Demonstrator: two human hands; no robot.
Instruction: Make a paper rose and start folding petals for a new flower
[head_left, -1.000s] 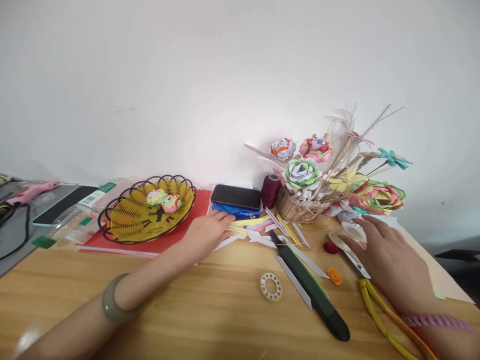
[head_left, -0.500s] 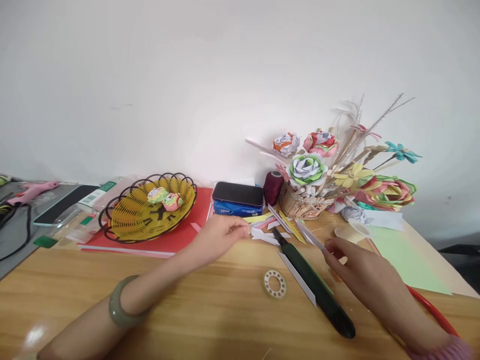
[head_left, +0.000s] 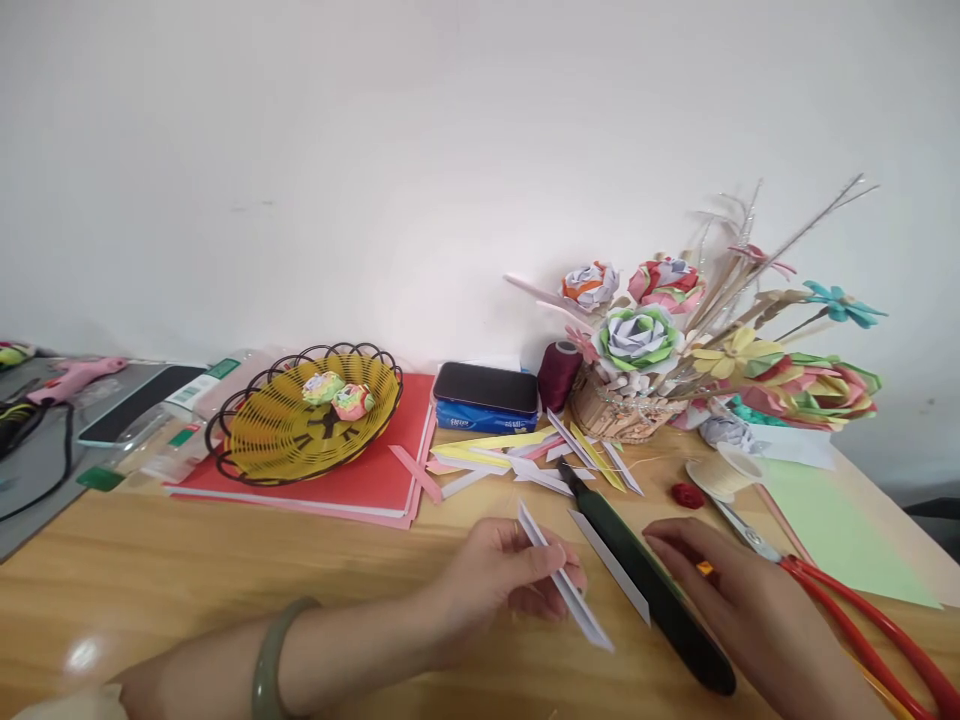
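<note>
Left hand [head_left: 499,575] now lifts paper strip [head_left: 564,578], hiding tape ring.

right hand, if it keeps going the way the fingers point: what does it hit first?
Probably the dark green tool. The right hand points up and left in the picture, fingertips right at the tool's side; contact can't be judged. Beyond it lie a white strip on the table and the folded strip in the left hand.
</note>
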